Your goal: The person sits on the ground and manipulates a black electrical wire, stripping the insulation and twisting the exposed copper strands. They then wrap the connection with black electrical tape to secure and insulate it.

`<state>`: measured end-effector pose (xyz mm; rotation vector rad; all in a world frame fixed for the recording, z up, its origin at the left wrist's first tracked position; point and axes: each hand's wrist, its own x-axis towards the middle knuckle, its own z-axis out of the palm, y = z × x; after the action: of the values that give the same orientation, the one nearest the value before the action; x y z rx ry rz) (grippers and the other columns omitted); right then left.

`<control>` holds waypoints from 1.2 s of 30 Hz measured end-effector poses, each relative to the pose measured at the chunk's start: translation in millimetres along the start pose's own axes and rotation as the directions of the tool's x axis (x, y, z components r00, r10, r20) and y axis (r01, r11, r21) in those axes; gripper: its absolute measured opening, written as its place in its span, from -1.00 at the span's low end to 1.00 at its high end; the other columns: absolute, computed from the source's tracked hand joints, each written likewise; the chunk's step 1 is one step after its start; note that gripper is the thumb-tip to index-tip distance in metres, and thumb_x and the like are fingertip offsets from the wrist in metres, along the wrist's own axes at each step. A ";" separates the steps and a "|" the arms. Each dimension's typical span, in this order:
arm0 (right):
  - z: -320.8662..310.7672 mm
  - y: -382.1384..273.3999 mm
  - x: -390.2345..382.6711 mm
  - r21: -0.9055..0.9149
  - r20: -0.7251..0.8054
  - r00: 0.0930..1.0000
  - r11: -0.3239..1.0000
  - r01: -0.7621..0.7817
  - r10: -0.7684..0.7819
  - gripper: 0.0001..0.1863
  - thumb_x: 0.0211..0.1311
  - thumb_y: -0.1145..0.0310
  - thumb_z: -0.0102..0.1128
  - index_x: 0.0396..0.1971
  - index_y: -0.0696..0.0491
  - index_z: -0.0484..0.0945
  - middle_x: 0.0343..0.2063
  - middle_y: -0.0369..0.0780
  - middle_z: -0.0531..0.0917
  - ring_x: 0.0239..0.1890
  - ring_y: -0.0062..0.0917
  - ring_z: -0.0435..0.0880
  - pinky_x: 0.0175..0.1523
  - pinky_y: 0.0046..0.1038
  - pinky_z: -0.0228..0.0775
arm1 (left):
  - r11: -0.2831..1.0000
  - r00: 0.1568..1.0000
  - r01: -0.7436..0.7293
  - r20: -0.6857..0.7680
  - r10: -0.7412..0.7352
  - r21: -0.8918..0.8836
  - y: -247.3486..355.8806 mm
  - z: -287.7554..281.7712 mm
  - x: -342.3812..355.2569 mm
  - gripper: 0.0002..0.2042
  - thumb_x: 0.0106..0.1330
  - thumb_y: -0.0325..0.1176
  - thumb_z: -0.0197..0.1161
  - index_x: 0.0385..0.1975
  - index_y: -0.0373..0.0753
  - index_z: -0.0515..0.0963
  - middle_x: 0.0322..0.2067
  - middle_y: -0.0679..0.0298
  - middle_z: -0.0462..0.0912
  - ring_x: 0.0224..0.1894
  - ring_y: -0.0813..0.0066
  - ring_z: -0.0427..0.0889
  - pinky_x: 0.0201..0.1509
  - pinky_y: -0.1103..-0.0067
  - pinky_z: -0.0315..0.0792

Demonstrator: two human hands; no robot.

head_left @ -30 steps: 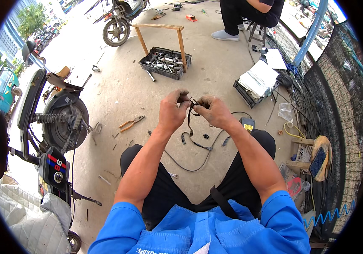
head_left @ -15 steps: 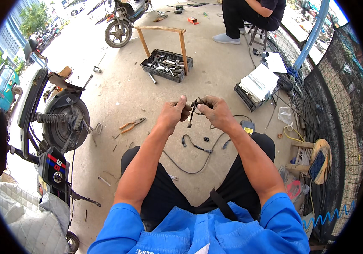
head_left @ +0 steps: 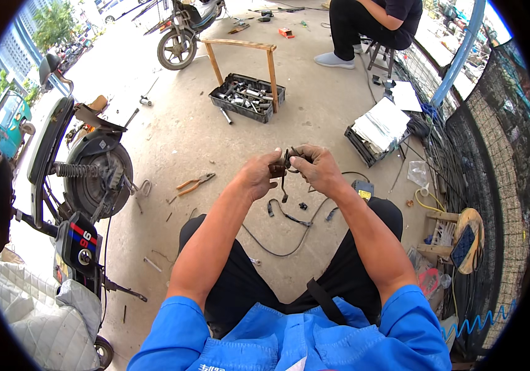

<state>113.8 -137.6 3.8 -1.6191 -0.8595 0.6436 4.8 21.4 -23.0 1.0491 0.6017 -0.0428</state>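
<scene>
Over the concrete between my knees, my right hand (head_left: pixel 314 170) pinches a looped black cable (head_left: pixel 285 188) with a small connector dangling at its lower end. My left hand (head_left: pixel 262 176) is curled right beside the cable's upper part, thumb uppermost; what its fingers grip is hard to make out. Below lie a long black cable with connectors (head_left: pixel 305 224) and a small black piece (head_left: pixel 303 206). A grey box with a yellow label (head_left: pixel 363 188) sits beyond my right knee. Orange-handled pliers (head_left: pixel 196 183) lie left of my hands.
A crate of metal parts (head_left: pixel 246 99) with a wooden frame stands ahead. A two-wheeler (head_left: pixel 85 179) is close at left, another (head_left: pixel 178 43) farther back. A person (head_left: pixel 370 25) sits on a stool at top right. Papers on a crate (head_left: pixel 379 123), a wooden stool (head_left: pixel 466 238) and mesh fencing line the right.
Both hands have moved slightly down and right. My left hand drew away from the cable with its thumb raised, then came back close beside it. The view has shifted slightly.
</scene>
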 end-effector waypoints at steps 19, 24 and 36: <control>2.0 4.3 2.3 0.057 0.014 0.998 0.997 -0.056 0.055 -0.76 0.29 0.37 0.15 -0.21 0.22 0.65 -0.55 -0.35 0.57 -0.54 -0.73 0.45 -0.44 -0.56 0.31 | 0.948 0.979 -0.204 -0.054 0.197 -0.244 3.8 0.3 0.1 -0.90 0.43 -0.34 0.18 -0.21 -0.20 0.54 -0.19 0.23 0.65 -0.05 0.37 0.59 0.18 0.19 0.40; 1.5 5.9 4.9 0.000 0.007 0.998 0.998 -0.059 0.059 -0.76 0.28 0.36 0.14 -0.24 0.23 0.65 -0.60 -0.35 0.54 -0.56 -0.72 0.44 -0.45 -0.55 0.30 | 0.940 0.954 -0.297 -0.103 0.283 -0.166 4.2 -0.6 1.9 -0.90 0.42 -0.38 0.20 -0.21 -0.25 0.53 -0.21 0.19 0.67 -0.10 0.35 0.64 0.12 0.22 0.50; 1.3 6.5 5.7 0.109 0.078 0.995 0.991 -0.075 0.067 -0.78 0.31 0.38 0.14 -0.30 0.26 0.63 -0.59 -0.32 0.55 -0.61 -0.70 0.47 -0.51 -0.58 0.37 | 0.935 0.924 -0.353 -0.169 0.342 -0.039 6.5 4.7 -4.3 -0.83 0.41 -0.30 0.24 -0.19 -0.26 0.54 -0.28 0.21 0.70 -0.20 0.41 0.68 0.00 0.34 0.57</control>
<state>117.3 -132.8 -2.6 -1.5385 -0.8078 0.7928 5.3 19.7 -14.0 1.0854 0.5491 0.3756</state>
